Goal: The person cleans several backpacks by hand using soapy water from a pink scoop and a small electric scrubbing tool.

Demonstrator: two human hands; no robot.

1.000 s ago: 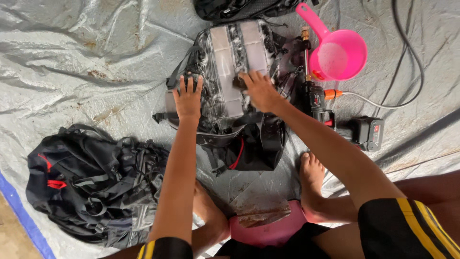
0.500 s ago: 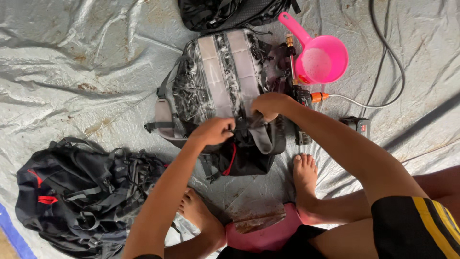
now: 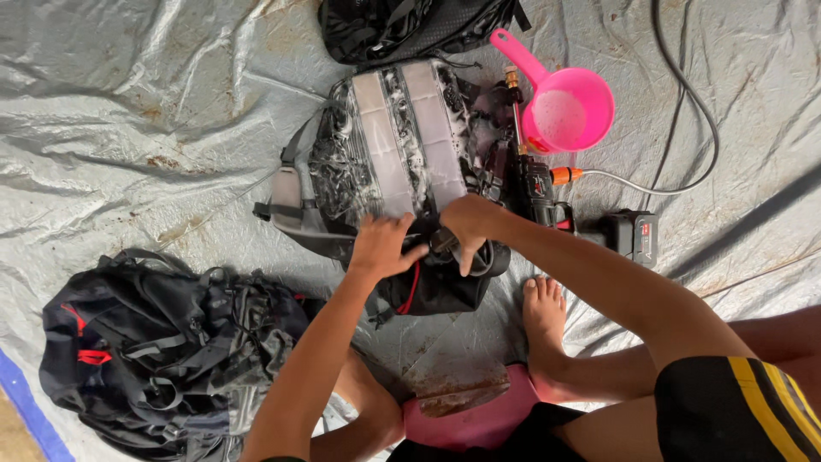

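Note:
A soapy grey and black backpack (image 3: pixel 389 158) lies back-up on a grey tarp (image 3: pixel 137 111) in front of me. My left hand (image 3: pixel 380 244) grips the black fabric at its near end. My right hand (image 3: pixel 466 224) is closed on the same near end, just to the right, by a black strap. Both hands sit side by side over the bag's dark lower part with a red trim (image 3: pixel 412 289). Foam covers the bag's padded back.
A second black backpack (image 3: pixel 162 342) with red accents lies at lower left. A third black bag (image 3: pixel 410 26) is at the top. A pink scoop (image 3: pixel 564 107), a cordless spray gun (image 3: pixel 547 192) with hose and a battery pack (image 3: pixel 633 233) lie right. My foot (image 3: pixel 543 329) rests by a pink stool (image 3: pixel 466 415).
Both hands have drawn back from the bag's padded back to its near end and closed on the fabric there. The view has shifted a little.

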